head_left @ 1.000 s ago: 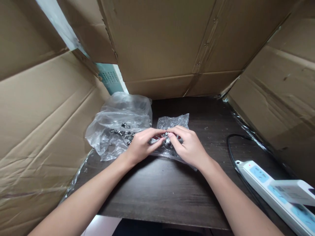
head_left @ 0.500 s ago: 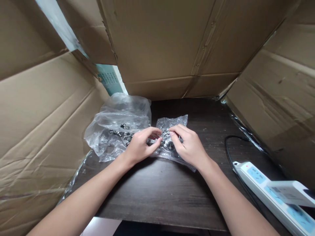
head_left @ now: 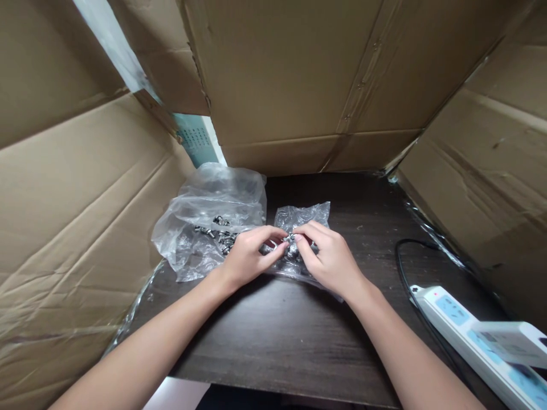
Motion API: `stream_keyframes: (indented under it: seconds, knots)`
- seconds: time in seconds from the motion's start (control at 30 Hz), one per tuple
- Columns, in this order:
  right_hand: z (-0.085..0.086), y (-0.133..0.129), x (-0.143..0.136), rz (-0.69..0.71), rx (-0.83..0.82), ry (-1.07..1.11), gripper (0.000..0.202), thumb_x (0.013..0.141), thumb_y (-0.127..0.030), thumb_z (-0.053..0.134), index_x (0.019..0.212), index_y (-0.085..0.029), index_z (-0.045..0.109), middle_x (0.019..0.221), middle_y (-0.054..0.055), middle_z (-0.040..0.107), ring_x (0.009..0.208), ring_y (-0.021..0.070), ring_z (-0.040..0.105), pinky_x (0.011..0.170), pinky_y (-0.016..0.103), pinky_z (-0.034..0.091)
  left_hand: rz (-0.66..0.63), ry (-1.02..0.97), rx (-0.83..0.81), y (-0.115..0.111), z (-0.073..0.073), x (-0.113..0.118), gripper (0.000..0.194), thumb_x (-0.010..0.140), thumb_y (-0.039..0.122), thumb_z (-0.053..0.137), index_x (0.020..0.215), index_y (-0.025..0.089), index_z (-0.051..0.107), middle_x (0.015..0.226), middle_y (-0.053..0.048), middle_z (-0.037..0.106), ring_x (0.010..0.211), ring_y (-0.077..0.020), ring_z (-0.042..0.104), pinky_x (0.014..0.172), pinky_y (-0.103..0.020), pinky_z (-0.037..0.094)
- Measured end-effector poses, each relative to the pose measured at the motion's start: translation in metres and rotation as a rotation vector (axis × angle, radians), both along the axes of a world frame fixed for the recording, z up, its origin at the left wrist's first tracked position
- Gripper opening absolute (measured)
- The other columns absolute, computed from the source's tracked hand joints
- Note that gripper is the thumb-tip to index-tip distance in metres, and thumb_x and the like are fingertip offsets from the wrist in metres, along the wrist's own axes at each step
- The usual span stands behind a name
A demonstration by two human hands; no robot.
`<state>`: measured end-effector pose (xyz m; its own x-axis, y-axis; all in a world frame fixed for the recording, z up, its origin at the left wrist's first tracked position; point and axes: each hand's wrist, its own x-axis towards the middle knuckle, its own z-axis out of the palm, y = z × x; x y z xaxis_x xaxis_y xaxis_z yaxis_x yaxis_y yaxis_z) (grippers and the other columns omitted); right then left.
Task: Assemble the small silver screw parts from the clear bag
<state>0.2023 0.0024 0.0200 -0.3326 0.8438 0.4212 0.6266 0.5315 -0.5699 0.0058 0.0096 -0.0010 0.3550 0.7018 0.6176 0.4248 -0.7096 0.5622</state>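
1. In the head view, a small silver metal screw (head_left: 291,236) is pinched between the right hand's (head_left: 329,253) thumb and forefinger, above a small clear plastic bag (head_left: 303,214).
2. The left hand (head_left: 248,257) is curved beside it, its fingertips narrowly spaced; whether the screw is gripped there cannot be told.
3. Dark metal screws (head_left: 225,239) are held on a large crumpled clear plastic bag (head_left: 205,199) near the dark brown wooden table's (head_left: 273,336) left edge.

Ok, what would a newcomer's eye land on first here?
At centre, the bare left hand and right hand close together at a small silvery metal piece over a crinkled clear plastic bag. Left, a larger cloudy plastic bag with small metal fasteners; lower right, a long white power strip.
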Motion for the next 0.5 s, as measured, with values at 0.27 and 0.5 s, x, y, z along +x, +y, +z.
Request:
stream_keyframes:
  seconds: [0.27, 0.5]
  knots:
    - [0.0040, -0.0022, 0.0034, 0.058, 0.115, 0.038, 0.041, 0.080, -0.012, 0.051, 0.118, -0.019, 0.065, 0.121, 0.010, 0.059, 0.110, 0.0262, 0.057, 0.094, 0.043, 0.051, 0.035, 0.004, 0.056, 0.0002, 0.0037, -0.0012, 0.009, 0.090, 0.017, 0.069, 0.099, 0.016, 0.069, 0.088, -0.003, 0.075, 0.076, -0.0130, 0.070, 0.071, -0.023, 0.056]
    - [0.0042, 0.0001, 0.0070, -0.055, 0.053, -0.079, 0.047, 0.080, -0.014, 0.050, 0.125, -0.016, 0.065, 0.129, 0.012, 0.059, 0.120, 0.0304, 0.050, 0.105, 0.052, 0.045, 0.016, 0.028, 0.084, 0.0027, 0.0022, -0.0022, 0.007, 0.091, 0.018, 0.068, 0.097, 0.015, 0.069, 0.091, -0.005, 0.076, 0.078, -0.0155, 0.071, 0.073, -0.026, 0.057]
